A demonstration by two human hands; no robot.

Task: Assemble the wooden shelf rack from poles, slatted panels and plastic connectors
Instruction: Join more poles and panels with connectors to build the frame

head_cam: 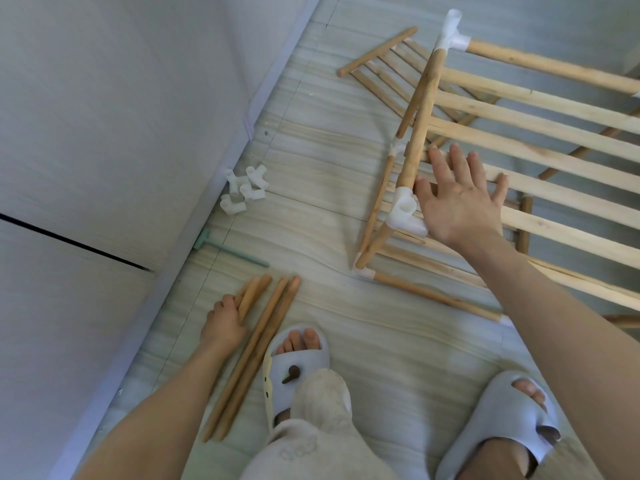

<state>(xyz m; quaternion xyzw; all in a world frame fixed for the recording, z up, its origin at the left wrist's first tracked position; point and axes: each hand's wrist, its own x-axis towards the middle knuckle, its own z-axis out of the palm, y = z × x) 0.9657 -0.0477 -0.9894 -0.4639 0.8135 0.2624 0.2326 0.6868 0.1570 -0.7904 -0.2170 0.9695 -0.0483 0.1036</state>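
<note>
The right hand [457, 199] lies flat with its fingers [459, 161] spread wide across the slats of the upper slatted panel [540, 161] of the part-built rack, holding nothing. Just beside the thumb, a white plastic connector [405, 213] caps the near corner of the panel, and a wooden pole [424, 112] runs from it, past the fingertips, up to a second white connector [452, 29] at the far corner. Below the palm another pole slants down to a lower frame resting on the floor [329, 188]. A loose slatted panel [384, 64] lies flat on the floor beyond the fingertips.

The left hand [223, 323] is down on the floor with its fingers curled onto the near end of a bundle of loose poles [252, 344]; whether they grip it or only rest on it cannot be told. Ahead of these fingers a green tool [230, 249] lies by the wall, and farther on sits a small heap of spare connectors [244, 194]. Two feet in pale slippers [296, 372] stand nearer the person than both hands.
</note>
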